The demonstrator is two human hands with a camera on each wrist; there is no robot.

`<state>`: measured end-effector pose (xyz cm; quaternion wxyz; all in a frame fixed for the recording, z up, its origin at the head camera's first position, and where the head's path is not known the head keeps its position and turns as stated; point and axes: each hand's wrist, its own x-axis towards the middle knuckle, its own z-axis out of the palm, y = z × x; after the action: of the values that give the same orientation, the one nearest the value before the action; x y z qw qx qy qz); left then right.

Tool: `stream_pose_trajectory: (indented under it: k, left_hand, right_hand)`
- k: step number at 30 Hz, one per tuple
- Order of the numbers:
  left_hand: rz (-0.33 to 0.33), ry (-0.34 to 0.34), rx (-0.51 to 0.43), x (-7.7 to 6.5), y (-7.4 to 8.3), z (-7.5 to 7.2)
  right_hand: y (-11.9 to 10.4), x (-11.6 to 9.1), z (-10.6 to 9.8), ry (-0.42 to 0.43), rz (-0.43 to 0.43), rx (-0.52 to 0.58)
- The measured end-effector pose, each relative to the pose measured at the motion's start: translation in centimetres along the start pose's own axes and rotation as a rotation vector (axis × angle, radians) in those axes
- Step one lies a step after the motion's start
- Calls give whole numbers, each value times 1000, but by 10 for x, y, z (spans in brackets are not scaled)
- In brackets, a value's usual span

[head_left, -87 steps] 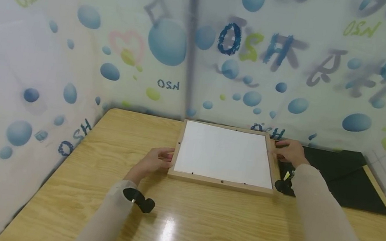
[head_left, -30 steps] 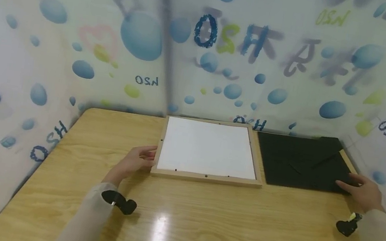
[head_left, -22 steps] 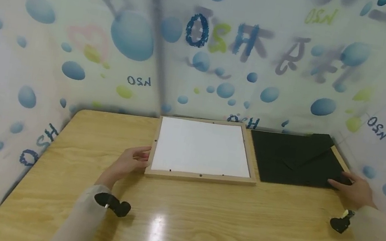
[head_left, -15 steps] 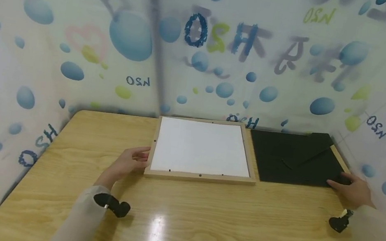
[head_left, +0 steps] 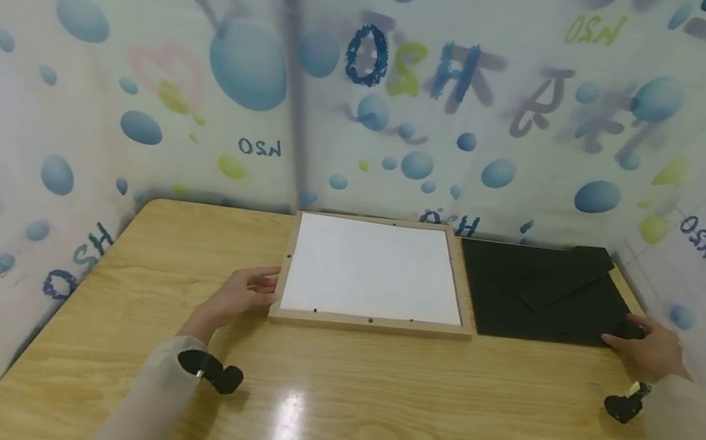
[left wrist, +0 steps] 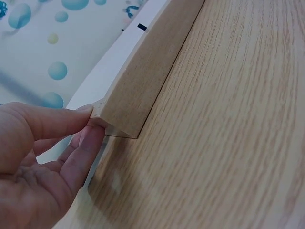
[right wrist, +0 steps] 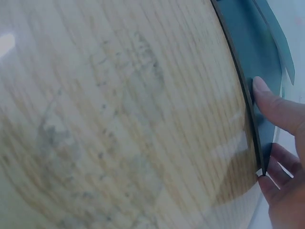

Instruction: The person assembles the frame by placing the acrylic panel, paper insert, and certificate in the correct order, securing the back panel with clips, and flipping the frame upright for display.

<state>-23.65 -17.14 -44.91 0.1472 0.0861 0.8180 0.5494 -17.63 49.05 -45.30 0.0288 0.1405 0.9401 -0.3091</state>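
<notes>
A wooden picture frame (head_left: pixel 372 322) with a white sheet (head_left: pixel 375 273) inside it lies flat at the back of the table. My left hand (head_left: pixel 238 298) holds the frame's left side near its front corner. In the left wrist view, the thumb (left wrist: pixel 66 121) lies on top of that corner and fingers come up from below. Right of the frame lies a black backing board (head_left: pixel 514 290) with a folded stand flap (head_left: pixel 594 257). My right hand (head_left: pixel 652 348) pinches the board's front right corner; its thumb (right wrist: pixel 274 105) is on top and fingers are at the underside.
The wood-grain table (head_left: pixel 366 404) stretches in front of both hands. A patterned curtain (head_left: pixel 411 107) rises behind the table and along its sides. A wooden strip (head_left: pixel 627 286) shows along the board's right edge. Small dark tabs (head_left: pixel 370 320) dot the frame's inner edge.
My right hand has moved right, from the frame's right side to the black board's right end. The left hand keeps its place on the frame. The head view has shifted slightly.
</notes>
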Motion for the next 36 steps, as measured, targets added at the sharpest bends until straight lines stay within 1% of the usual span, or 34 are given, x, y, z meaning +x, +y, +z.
stream_pose_trajectory:
  k: [5, 10, 16, 20, 25, 32, 36]
  left_hand:
    - [-1, 0, -2, 0, 2, 1]
    - [-27, 4, -23, 2, 4, 3]
    - [-41, 7, -16, 4, 3, 4]
    - [-45, 9, -22, 4, 4, 4]
    - [-47, 9, -14, 3, 4, 4]
    - [-39, 15, 2, 1, 2, 2]
    - [-29, 17, 8, 0, -1, 1]
  right_hand:
    - [-1, 0, 1, 13, -34, -25]
    - [-5, -1, 1, 13, -63, -42]
    - [-5, 0, 1, -7, -55, -40]
    - [-1, 0, 1, -26, -51, -42]
    - [6, -2, -1, -64, -49, -39]
    - [7, -8, -8, -128, -66, -56]
    - [9, -10, -11, -176, -51, -12]
